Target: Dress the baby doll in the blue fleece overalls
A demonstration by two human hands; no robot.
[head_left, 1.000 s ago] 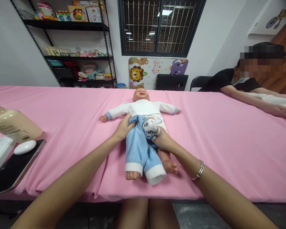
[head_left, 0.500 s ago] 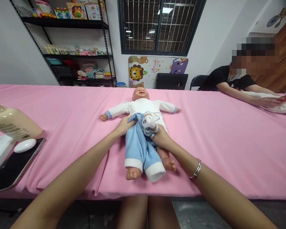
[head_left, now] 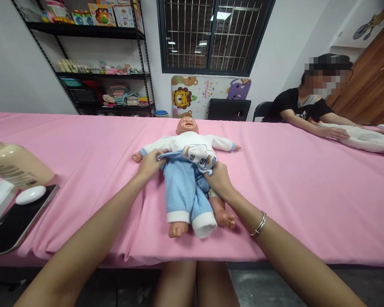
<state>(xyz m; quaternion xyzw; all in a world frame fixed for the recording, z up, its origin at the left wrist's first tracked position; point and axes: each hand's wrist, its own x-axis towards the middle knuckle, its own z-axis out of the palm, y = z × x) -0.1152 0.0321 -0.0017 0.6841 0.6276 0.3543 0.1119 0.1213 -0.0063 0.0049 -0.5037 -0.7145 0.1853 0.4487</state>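
Note:
On its back before me lies a baby doll [head_left: 188, 126] in a white top with blue cuffs, its head away from me and its arms spread. Blue fleece pants [head_left: 179, 187] with white cuffs lie over its lower body. One doll foot comes out of the leg on my left; the doll's other leg [head_left: 223, 215] is bare beside the second pant leg. My left hand [head_left: 149, 164] pinches the waistband at its left end. My right hand [head_left: 219, 179] grips the waistband's right side, by a white animal-face patch; its fingertips are partly hidden by the cloth.
A pink cloth [head_left: 291, 187] covers the table. At the left are a beige bottle [head_left: 22, 166], a phone [head_left: 16, 226], a white oval item [head_left: 31, 195] and a white box [head_left: 0, 200]. Across at the right, a person [head_left: 297, 106] handles another white-clothed doll [head_left: 368, 138]. Shelves [head_left: 86, 30] stand behind.
My left hand has moved outward to the left, stretching the waistband wider and spreading the animal patch flatter. The other person's hands have shifted along their doll.

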